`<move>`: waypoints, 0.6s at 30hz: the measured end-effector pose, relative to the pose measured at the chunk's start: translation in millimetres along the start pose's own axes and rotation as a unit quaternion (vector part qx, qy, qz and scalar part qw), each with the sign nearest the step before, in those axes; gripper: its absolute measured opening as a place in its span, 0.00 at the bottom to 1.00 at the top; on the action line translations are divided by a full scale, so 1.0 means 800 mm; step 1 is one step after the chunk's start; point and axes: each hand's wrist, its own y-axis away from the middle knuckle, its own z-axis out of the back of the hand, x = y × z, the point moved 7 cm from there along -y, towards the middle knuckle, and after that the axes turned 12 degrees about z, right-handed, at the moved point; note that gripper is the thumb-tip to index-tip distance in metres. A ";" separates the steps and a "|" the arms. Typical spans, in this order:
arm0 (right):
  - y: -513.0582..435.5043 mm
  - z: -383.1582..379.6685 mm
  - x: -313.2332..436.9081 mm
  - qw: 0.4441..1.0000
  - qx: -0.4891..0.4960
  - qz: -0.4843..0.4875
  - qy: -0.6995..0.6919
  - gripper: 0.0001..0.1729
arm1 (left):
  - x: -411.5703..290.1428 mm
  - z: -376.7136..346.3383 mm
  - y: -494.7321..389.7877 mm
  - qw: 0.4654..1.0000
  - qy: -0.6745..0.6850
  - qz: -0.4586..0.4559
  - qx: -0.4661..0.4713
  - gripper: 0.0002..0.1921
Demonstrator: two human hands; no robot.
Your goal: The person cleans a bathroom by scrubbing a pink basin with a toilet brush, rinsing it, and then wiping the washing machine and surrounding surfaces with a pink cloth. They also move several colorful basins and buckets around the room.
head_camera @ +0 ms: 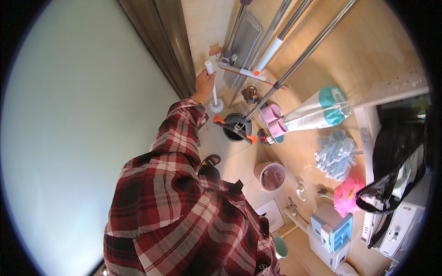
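My left hand grips the white handle of a toilet brush near its upper end. The brush's round white bristle head points down, low by the wall corner; whether it touches the floor I cannot tell. To its right, a squeegee-like head with orange ends, on a long metal pole, lies over a dark round bucket. My right hand is out of view. The plaid sleeve and shirt fill the lower middle of the view.
Long-handled tools, including a white-and-orange squeegee, lean at the upper right. Pink slippers, a pink bin and a squat toilet are along the right. A pale panel fills the left, beside a dark frame.
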 end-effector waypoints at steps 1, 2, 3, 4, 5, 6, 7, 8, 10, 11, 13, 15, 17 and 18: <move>0.004 -0.017 -0.004 1.000 0.006 -0.005 -0.004 0.10 | -0.004 -0.001 -0.007 1.000 0.000 -0.007 0.005 0.13; 0.008 -0.031 -0.007 1.000 0.012 -0.010 -0.006 0.10 | -0.004 -0.002 -0.014 1.000 -0.006 0.000 0.017 0.12; 0.011 -0.045 -0.009 1.000 0.017 -0.014 -0.008 0.10 | -0.008 -0.002 -0.018 1.000 -0.005 -0.013 0.017 0.12; 0.014 -0.057 -0.012 1.000 0.022 -0.017 -0.009 0.10 | -0.011 -0.002 -0.023 1.000 -0.008 -0.016 0.026 0.11; 0.017 -0.070 -0.013 0.999 0.026 -0.017 -0.013 0.10 | -0.016 -0.004 -0.029 0.999 -0.007 -0.024 0.037 0.11; 0.019 -0.079 -0.016 0.999 0.030 -0.020 -0.016 0.10 | -0.016 -0.004 -0.032 0.999 -0.026 -0.014 0.041 0.11; 0.022 -0.089 -0.016 0.999 0.034 -0.021 -0.019 0.10 | -0.018 -0.006 -0.036 0.998 -0.042 -0.006 0.047 0.11; 0.025 -0.097 -0.017 0.999 0.039 -0.025 -0.020 0.10 | -0.020 -0.007 -0.039 0.997 -0.061 0.003 0.052 0.11; 0.029 -0.110 -0.018 0.999 0.043 -0.022 -0.023 0.10 | -0.029 -0.007 -0.041 0.998 -0.040 -0.014 0.052 0.11; 0.030 -0.115 -0.019 0.998 0.046 -0.025 -0.024 0.11 | -0.031 -0.006 -0.040 0.998 -0.030 -0.015 0.053 0.11; 0.034 -0.121 -0.019 0.998 0.049 -0.024 -0.027 0.11 | -0.034 -0.009 -0.036 0.997 -0.031 -0.013 0.070 0.11; 0.037 -0.123 -0.018 0.998 0.054 -0.023 -0.030 0.11 | -0.037 -0.007 -0.032 0.997 -0.027 -0.011 0.076 0.11; 0.040 -0.121 -0.017 0.998 0.057 -0.023 -0.030 0.11 | -0.040 -0.006 -0.031 0.996 -0.021 -0.006 0.085 0.11; 0.040 -0.117 -0.018 0.998 0.057 -0.024 -0.031 0.11 | -0.044 -0.002 -0.029 0.997 -0.018 -0.019 0.070 0.11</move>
